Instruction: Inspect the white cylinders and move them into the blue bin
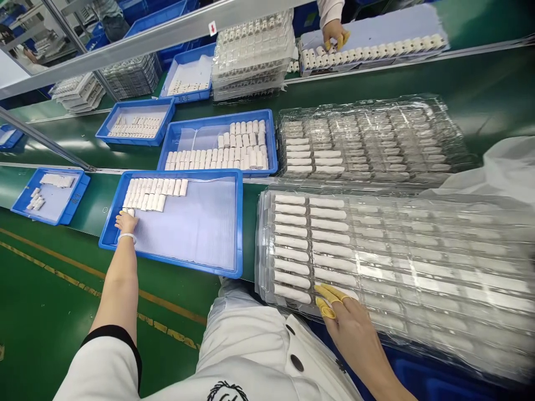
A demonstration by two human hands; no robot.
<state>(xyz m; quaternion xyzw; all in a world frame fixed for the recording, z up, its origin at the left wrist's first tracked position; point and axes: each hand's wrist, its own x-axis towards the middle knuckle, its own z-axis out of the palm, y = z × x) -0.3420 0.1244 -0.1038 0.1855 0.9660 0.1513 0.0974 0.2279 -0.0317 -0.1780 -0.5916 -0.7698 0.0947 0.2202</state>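
My left hand (126,221), with yellow finger covers, reaches into the near blue tray (238,223). Its fingers close around a short white cylindrical piece (131,212) at the tray's left side, below rows of similar upright pieces (154,192). My right hand (351,320), also in yellow finger covers, is at the front edge of a clear plastic blister tray (264,250). Thumb and fingers pinch at a long white piece (348,291), the lowest in the second column; the fingers partly hide it. Two columns of white pieces (291,245) show brightly in that blister tray.
Behind stand a second blue tray (271,139) of white pieces and another clear blister tray (376,139). A smaller blue tray (79,192) lies left. Stacked blister trays (253,61) and a metal rail (167,39) stand farther back. Across the bench, another person's hand (334,33) touches a row of pieces.
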